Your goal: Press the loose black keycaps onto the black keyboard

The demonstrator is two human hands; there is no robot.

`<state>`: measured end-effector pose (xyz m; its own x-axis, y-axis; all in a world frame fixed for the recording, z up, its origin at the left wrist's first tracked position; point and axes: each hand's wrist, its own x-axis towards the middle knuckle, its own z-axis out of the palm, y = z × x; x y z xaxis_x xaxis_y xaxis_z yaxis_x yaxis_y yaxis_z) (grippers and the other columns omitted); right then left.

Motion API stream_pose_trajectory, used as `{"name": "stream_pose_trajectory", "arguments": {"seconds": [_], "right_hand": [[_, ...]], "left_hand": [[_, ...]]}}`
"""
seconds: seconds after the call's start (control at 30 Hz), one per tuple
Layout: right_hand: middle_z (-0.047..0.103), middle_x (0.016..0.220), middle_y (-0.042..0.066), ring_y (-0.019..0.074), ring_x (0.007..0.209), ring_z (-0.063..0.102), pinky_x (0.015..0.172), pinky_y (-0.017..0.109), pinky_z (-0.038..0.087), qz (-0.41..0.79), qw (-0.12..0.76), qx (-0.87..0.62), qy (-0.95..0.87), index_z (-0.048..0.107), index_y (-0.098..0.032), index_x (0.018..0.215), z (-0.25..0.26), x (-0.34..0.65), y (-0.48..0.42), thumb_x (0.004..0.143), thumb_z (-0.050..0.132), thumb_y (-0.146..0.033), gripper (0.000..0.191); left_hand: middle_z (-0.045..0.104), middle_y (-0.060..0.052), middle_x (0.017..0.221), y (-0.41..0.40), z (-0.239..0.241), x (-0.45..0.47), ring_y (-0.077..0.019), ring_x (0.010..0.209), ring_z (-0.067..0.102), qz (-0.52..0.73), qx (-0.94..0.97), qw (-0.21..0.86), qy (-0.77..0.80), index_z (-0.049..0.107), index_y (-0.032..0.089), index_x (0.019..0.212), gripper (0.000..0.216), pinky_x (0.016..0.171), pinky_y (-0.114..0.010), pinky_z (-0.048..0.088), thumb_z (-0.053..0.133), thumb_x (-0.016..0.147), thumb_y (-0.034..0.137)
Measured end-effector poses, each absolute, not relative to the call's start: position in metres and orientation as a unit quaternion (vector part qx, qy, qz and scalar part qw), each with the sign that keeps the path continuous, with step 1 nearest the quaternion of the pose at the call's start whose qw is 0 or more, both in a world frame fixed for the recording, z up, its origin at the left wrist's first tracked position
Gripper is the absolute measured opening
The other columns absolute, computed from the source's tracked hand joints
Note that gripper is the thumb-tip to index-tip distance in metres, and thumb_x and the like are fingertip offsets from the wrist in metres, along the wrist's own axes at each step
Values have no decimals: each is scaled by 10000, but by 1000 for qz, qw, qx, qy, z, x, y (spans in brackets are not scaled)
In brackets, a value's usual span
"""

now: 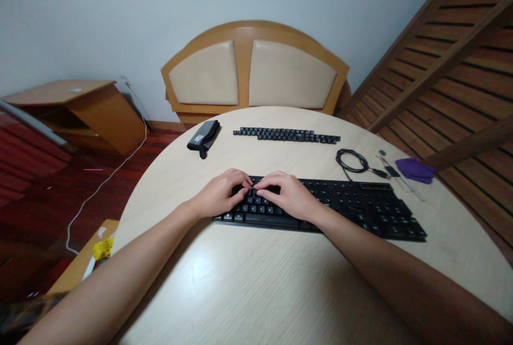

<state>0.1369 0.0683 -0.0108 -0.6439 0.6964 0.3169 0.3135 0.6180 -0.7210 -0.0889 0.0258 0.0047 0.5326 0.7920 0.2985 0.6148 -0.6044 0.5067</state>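
Note:
A black keyboard lies across the middle of a round pale wooden table. My left hand and my right hand both rest on its left half. Their fingers are curled and the fingertips meet over one spot among the keys. What they pinch there is too small to make out. Farther back on the table, a long row of loose black keycaps is laid out in lines.
A grey pouch lies at the back left of the table. At the right are a coiled black cable, small thin tools and a purple cloth. Behind stand a wooden headboard and leaning slats. A cabinet stands on the floor at left.

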Motion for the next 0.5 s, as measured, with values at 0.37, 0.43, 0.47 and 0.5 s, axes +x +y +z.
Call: {"name": "stream_pose_trajectory", "arguments": {"seconds": [0.37, 0.43, 0.47, 0.5], "right_hand": [[770, 966, 27, 207, 959, 680, 919, 368, 510, 311, 298, -296, -853, 779, -259, 958, -9, 136, 67, 842, 722, -201, 141], [771, 966, 30, 208, 955, 680, 918, 373, 511, 310, 297, -296, -854, 779, -256, 948, -9, 136, 67, 843, 719, -204, 132], [772, 965, 30, 209, 956, 680, 918, 375, 512, 310, 297, -294, -854, 780, -255, 941, -9, 136, 67, 844, 718, -206, 125], [773, 964, 29, 209, 958, 679, 919, 377, 511, 310, 297, -292, -854, 779, -255, 936, -9, 136, 67, 845, 716, -208, 121]], "left_hand": [[680, -55, 1057, 26, 3, -89, -208, 1028, 617, 255, 856, 168, 418, 618, 208, 949, 96, 940, -380, 492, 530, 920, 180], [681, -54, 1056, 25, 2, -89, -208, 1025, 617, 256, 853, 169, 423, 623, 210, 969, 86, 937, -377, 493, 549, 926, 219], [681, -54, 1052, 25, 2, -89, -209, 1021, 618, 255, 852, 169, 426, 627, 212, 982, 92, 932, -377, 494, 558, 930, 243], [681, -55, 1045, 25, 2, -89, -212, 1017, 618, 254, 850, 168, 430, 630, 214, 994, 104, 927, -377, 496, 565, 934, 268]]}}
